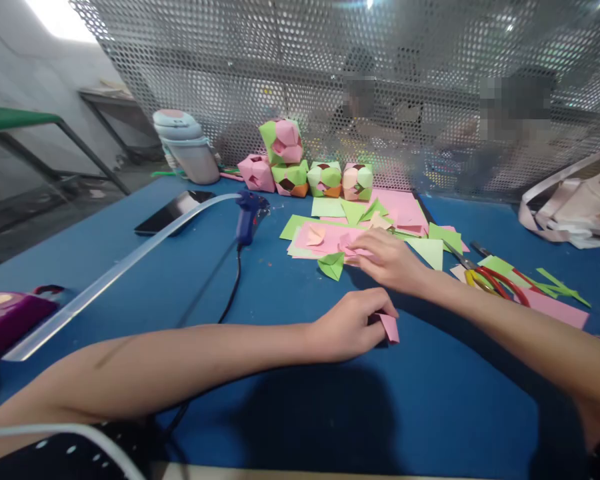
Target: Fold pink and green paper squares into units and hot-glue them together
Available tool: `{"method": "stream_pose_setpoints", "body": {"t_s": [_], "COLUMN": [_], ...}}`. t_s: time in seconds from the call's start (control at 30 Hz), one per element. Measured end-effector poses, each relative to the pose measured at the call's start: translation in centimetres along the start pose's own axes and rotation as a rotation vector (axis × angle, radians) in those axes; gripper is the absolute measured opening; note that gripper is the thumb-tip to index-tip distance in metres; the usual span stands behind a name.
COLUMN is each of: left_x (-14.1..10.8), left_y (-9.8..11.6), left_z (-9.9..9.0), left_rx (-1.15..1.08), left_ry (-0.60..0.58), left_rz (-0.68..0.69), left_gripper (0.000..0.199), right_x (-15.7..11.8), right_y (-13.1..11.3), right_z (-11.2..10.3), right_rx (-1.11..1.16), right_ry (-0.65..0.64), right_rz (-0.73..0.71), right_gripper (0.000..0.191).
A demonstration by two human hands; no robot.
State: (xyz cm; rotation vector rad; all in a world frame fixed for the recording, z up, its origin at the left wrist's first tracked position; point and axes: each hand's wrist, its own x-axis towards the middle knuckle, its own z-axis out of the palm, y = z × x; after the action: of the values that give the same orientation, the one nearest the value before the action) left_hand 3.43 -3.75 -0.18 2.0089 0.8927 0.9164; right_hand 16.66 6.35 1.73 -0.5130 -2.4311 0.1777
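Observation:
My left hand (357,323) is closed on a folded pink paper piece (391,327), held just above the blue table near the middle. Farther back, my right hand (391,257) reaches over the paper pile, with its fingertips pinched at another folded pink paper piece (346,243). That piece lies on a flat pink sheet (330,232), beside a small folded peach piece (315,234). A folded green piece (331,265) rests at the front edge of these sheets, left of my right hand.
Several folded paper cubes (291,179) stand along the perforated metal panel (305,80). A blue glue gun (247,220) with a long glue stick (130,267), a phone (173,212) and a bottle (187,150) are on the left. Scissors (485,273) and paper scraps (555,287) lie right.

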Motion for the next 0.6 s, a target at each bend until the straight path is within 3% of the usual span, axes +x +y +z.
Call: {"method": "stream_pose_setpoints", "body": {"t_s": [0.13,0.23,0.3,0.47,0.6], "left_x": [0.0,0.0,0.0,0.5,0.7], "left_y": [0.1,0.2,0.1,0.0,0.0], "left_z": [-0.1,-0.2,-0.4,-0.8,-1.2], "left_rx": [0.023,-0.022,-0.064,-0.222,-0.364], "left_ry": [-0.027,-0.027,-0.022,0.064,0.13], "left_rz": [0.034,0.019,-0.021,-0.201,-0.273], "left_gripper": [0.02,0.024,0.024,0.021,0.016], "right_x": [3.2,4.3,4.5,3.4,1.0], "right_y": [0.6,0.7,0.6,0.5,1.1], "right_z": [2.7,4.0,3.9,1.4,-0.1], "right_rx": [-0.187,-0.138,-0.025,0.259,0.395], "right_ry": [-0.162,-0.228,-0.19,-0.066,-0.052], "right_rz": [-0.218,-0.266,-0.164,0.343,0.546], "right_gripper": [0.026,0.019,0.015,0.012,0.014]}}
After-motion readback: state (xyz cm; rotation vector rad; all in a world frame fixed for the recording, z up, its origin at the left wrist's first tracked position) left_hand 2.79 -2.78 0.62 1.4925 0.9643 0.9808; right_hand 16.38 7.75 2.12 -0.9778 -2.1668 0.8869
